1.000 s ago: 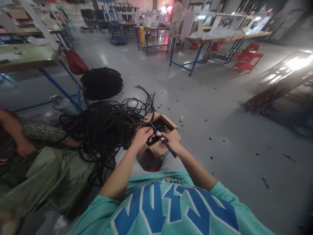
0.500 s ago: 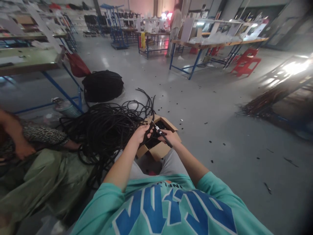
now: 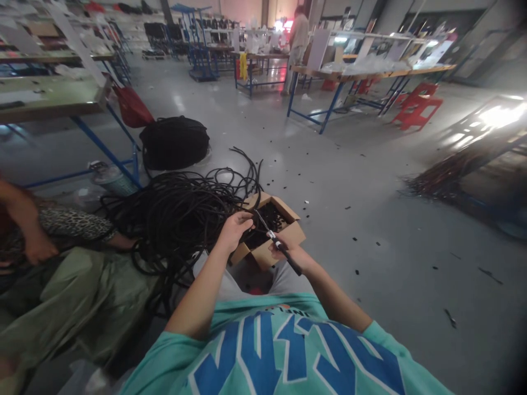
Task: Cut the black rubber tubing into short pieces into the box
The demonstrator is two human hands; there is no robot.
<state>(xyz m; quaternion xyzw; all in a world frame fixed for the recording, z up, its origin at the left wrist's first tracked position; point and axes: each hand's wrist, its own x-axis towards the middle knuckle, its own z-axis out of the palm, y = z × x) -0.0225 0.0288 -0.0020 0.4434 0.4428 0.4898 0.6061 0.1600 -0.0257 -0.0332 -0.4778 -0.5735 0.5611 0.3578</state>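
My right hand (image 3: 286,249) is closed around the black handle of a slim tool (image 3: 288,258) with a white collar and a thin metal front end. That front end points up and left over an open cardboard box (image 3: 284,237). My left hand (image 3: 235,229) is closed at the box's left edge, fingers pinched on a black cord (image 3: 258,192); its end is hard to make out. Small black pieces (image 3: 274,214) lie inside the box. To the left spreads a large tangle of black cords (image 3: 173,214).
Left of me sits another person, whose hand (image 3: 41,247) rests near the cords. A black bundle (image 3: 175,144) stands on the floor beyond. Worktables (image 3: 321,74) and red stools (image 3: 420,107) are farther off. Dark scraps (image 3: 357,272) dot the floor at right.
My right hand and the tool have moved right and down, away from my left hand. My left hand has shifted slightly left and down. More of the box's contents shows.
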